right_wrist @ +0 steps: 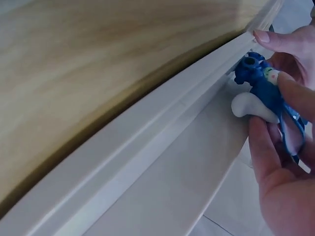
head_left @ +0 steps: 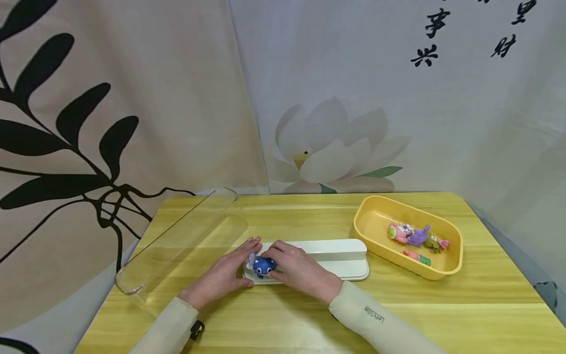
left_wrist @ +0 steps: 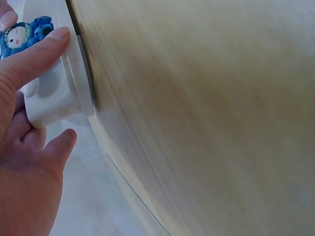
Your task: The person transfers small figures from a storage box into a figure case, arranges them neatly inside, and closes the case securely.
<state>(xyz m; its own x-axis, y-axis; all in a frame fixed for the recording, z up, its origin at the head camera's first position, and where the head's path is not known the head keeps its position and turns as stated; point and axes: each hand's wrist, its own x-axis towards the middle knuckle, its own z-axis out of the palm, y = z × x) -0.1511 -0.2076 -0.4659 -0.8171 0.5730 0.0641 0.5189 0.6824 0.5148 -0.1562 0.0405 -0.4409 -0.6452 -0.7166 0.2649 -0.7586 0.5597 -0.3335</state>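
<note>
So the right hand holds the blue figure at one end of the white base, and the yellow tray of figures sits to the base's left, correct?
Not quite: the head view shows the yellow tray of figures to the right of the white base. The right hand does hold the blue figure at one end.

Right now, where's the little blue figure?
In the head view, the blue figure is at the left end of the white stand, held by the right hand, the left hand beside it.
</note>
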